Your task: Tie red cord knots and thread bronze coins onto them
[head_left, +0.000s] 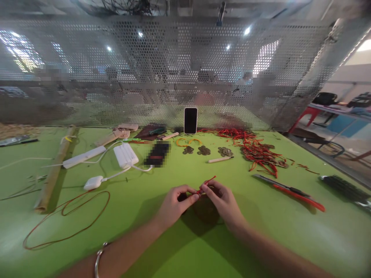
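Observation:
Between my fingertips, over the green table, is a short red cord [211,179], its free end pointing up and to the right. My left hand [181,199] pinches it from the left with thumb and forefinger. From the right, my right hand [220,197] closes on the same cord, fingertips almost touching those of the left. The middle of the cord is hidden behind the fingers. Ahead of my hands lie small piles of dark round coins [204,150] and a short pale stick with a dark tip [220,159].
Right of my hands lies a red utility knife [298,192], with a black brush [344,189] farther right. Coins tied with red cords [261,156] are heaped behind. A phone [190,120] stands upright at the back. Left are a white charger [125,155], a bamboo stick [55,173] and looped cord [108,204].

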A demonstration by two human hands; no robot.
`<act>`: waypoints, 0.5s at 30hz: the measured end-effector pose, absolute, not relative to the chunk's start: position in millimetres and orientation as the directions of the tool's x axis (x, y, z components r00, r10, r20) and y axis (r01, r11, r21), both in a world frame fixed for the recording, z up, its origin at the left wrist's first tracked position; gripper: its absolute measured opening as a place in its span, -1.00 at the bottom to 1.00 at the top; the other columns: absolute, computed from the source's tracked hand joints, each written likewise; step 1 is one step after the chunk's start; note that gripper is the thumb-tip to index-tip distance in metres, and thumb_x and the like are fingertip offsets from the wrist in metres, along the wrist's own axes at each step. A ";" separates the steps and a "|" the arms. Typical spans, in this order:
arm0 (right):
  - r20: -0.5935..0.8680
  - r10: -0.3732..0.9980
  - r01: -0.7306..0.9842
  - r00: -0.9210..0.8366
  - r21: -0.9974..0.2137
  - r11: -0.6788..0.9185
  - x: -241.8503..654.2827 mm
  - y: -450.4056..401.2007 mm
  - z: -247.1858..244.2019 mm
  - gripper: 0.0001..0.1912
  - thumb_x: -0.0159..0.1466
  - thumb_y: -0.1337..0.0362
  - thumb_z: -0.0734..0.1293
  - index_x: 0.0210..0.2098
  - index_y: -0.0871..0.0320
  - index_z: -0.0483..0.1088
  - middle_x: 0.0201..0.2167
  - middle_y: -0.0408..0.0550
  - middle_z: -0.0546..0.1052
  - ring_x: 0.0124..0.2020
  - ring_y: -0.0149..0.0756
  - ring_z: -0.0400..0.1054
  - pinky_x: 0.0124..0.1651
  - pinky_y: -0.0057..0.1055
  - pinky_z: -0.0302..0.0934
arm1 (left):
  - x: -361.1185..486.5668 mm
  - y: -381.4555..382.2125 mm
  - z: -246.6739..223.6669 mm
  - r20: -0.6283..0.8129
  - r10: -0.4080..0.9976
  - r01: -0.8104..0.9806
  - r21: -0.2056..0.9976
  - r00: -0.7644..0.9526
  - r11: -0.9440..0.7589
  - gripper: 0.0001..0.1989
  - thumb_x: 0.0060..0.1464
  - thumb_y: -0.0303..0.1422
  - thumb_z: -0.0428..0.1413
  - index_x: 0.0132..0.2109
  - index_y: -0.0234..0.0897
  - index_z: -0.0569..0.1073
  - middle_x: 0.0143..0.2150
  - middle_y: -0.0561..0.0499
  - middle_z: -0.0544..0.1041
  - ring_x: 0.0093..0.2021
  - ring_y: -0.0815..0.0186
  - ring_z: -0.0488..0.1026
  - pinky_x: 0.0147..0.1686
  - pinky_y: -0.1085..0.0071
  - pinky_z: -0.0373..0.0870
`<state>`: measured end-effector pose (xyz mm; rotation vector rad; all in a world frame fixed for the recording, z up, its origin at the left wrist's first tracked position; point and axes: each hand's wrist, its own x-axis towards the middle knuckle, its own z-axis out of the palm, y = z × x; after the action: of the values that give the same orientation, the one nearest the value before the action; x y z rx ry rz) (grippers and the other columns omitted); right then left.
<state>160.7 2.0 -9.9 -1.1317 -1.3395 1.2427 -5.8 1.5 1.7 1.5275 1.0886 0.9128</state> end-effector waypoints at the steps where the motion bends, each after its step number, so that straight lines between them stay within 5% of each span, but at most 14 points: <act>1: 0.041 0.992 -0.001 -0.121 -0.999 0.041 160.8 2.6 -9.7 -0.74 0.18 0.07 0.29 -0.36 0.17 0.36 -0.44 -0.11 0.50 -0.38 -0.36 0.38 -0.34 -0.51 0.22 | -5.7 1.5 1.5 0.021 0.952 0.184 0.980 0.307 -0.081 -0.77 0.02 -0.21 0.12 -0.31 -0.30 0.50 -0.43 0.02 0.46 -0.40 0.35 0.33 -0.43 0.50 0.19; 6: 0.017 0.982 -0.038 -0.190 -0.999 0.010 161.1 3.8 -6.2 -0.72 0.15 0.07 0.31 -0.32 0.17 0.37 -0.38 -0.08 0.52 -0.32 -0.32 0.40 -0.27 -0.47 0.24 | -5.4 0.8 3.2 -0.017 0.969 0.205 0.978 0.246 -0.035 -0.74 0.00 -0.17 0.13 -0.29 -0.29 0.51 -0.56 0.10 0.36 -0.56 0.43 0.22 -0.58 0.54 0.07; 15: 0.016 0.973 0.033 -0.230 -0.999 0.024 161.3 2.0 -6.1 -0.69 0.16 0.03 0.29 -0.32 0.17 0.38 -0.41 -0.09 0.53 -0.35 -0.31 0.41 -0.31 -0.47 0.25 | -5.7 0.3 2.1 -0.039 0.971 0.207 0.978 0.238 -0.011 -0.71 -0.02 -0.14 0.14 -0.28 -0.28 0.52 -0.54 0.08 0.42 -0.57 0.42 0.25 -0.57 0.52 0.13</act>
<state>161.3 2.0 -6.1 -1.1020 -1.4151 1.3454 -5.7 0.3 2.1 1.4531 1.1784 0.9108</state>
